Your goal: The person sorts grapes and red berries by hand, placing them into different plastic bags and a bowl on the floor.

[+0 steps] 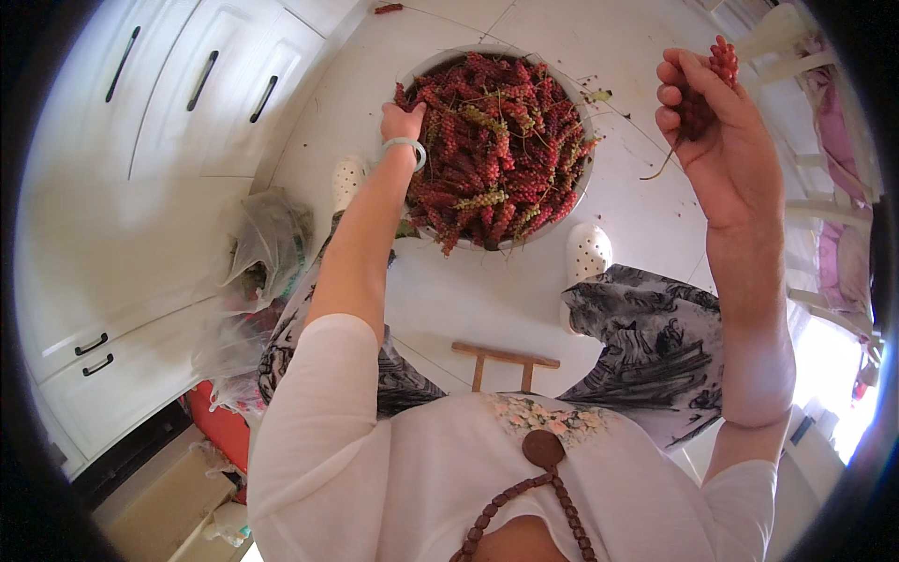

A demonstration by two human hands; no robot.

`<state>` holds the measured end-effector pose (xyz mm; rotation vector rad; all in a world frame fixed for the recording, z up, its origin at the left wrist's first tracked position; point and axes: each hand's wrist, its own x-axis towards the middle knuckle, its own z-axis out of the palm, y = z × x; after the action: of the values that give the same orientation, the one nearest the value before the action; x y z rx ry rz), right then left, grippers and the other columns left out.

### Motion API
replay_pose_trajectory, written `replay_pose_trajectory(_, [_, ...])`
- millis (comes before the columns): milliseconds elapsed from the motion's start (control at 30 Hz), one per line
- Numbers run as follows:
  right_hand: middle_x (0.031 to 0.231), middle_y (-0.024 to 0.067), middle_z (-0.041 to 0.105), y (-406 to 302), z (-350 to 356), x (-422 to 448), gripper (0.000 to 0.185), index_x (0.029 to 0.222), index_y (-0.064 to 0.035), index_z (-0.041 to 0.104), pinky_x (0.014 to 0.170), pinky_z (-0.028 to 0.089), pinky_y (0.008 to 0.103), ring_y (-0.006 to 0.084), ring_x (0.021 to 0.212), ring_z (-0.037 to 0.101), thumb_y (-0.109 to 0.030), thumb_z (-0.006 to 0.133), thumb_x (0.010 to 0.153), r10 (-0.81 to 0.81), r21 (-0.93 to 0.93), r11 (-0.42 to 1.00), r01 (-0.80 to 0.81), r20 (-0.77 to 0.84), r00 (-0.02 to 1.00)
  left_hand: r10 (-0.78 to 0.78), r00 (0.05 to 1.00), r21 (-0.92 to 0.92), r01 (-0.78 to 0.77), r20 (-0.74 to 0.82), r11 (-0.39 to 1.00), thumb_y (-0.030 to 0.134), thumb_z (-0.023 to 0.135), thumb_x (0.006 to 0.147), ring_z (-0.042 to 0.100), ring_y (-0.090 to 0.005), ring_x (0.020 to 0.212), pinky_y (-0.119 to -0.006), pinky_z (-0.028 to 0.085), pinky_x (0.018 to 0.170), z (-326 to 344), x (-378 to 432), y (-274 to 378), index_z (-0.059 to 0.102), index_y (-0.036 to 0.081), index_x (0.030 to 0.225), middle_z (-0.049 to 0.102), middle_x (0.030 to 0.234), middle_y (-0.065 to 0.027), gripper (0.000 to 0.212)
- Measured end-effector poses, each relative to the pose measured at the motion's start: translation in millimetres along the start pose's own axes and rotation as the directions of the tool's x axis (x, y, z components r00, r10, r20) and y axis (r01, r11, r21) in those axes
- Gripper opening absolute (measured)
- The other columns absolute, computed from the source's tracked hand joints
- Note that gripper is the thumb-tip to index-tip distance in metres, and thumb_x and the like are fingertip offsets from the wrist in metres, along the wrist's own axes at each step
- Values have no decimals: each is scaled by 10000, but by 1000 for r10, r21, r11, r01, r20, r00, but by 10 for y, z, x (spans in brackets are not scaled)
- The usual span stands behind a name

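A round metal basin (586, 184) stands on the floor before me, heaped with clusters of small red berries (491, 140), some of them greenish. My left hand (402, 122) rests at the basin's left rim, its thumb against the berries; whether its hidden fingers grip a cluster or the rim I cannot tell. Raised to the right of the basin, my right hand (723, 119) is closed around one red berry cluster (723, 62). The cluster's tip pokes out above the thumb, and a thin stem hangs below the palm.
White cabinets (211, 133) with black handles line the left. Plastic bags (270, 239) lie by my left leg. A wooden stool part (506, 355) shows between my knees. Chairs with pink cloth (836, 154) stand at the right. Loose berries and a leaf (598, 95) are scattered on the floor.
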<state>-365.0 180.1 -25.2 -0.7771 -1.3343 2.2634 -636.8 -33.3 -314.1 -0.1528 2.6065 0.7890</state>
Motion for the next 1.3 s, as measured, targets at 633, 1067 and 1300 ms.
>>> replay_pose_trajectory(633, [885,65,636,51,234,-29,181,976,-12,598,622,485,216,102,752,582,-141,632,852,-12,-19,1000,13,67,998,760,650,286,-727,-5,624,145,621,812,552,-347,943,-417,472,822,188,-1682,365,504,-71,1157,572,962,-223,424])
replay_pose_trajectory(1067, [809,71,590,-40,427,-214,101,903,-6,554,584,469,239,124,687,551,-82,596,852,-85,29,996,85,8,996,491,692,262,-416,-530,870,157,563,841,540,-388,916,-450,436,808,-327,-1209,-1053,560,1,1001,589,927,-211,224])
replay_pose_trajectory(1300, [767,69,606,11,384,-137,78,870,-15,578,549,475,228,120,653,571,-85,602,845,-29,54,998,26,47,998,226,959,247,-180,-172,952,408,564,853,561,-450,946,-481,454,833,-72,-1431,-1144,503,-27,1159,593,987,-274,535])
